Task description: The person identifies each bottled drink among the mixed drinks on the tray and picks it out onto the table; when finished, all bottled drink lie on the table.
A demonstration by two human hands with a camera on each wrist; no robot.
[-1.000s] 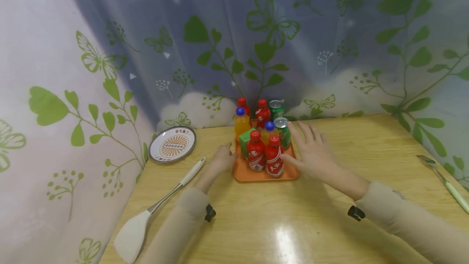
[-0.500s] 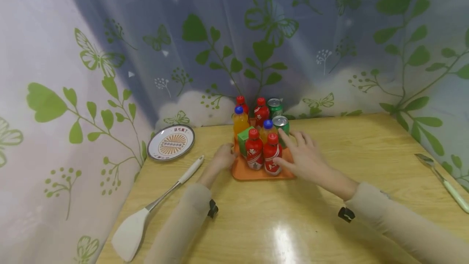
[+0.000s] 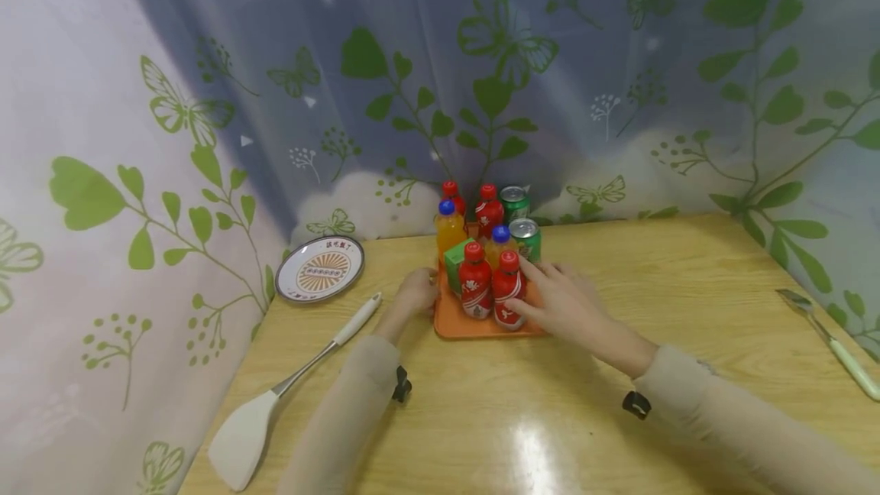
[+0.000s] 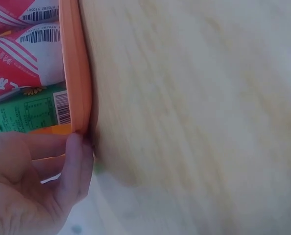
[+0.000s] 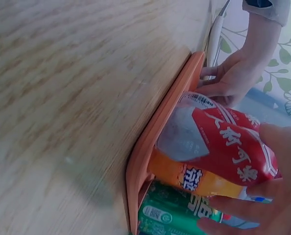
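An orange tray (image 3: 457, 326) bears several red-capped bottles, two blue-capped orange soda bottles (image 3: 450, 231), green cans (image 3: 515, 205) and a green box (image 3: 454, 266). At its left side my left hand (image 3: 417, 292) pinches the rim between thumb and fingers, as the left wrist view shows. My right hand (image 3: 571, 312) holds the front right red-capped bottle (image 3: 507, 304), its thumb and fingers on opposite sides. In the right wrist view the lower fingers pass close to a soda bottle (image 5: 177, 170) and a can (image 5: 170, 210); whether they touch these I cannot tell.
A patterned plate (image 3: 320, 269) stands at the table's back left. In front of it lies a white spatula (image 3: 241, 434). A green-handled utensil (image 3: 842, 357) lies near the right edge. A printed curtain (image 3: 440, 82) closes off the back and sides.
My right hand has moved left and inward from the tray's right side, onto the front right red-capped bottle. My left hand stays at the tray's left rim. The tray and its contents keep their places.
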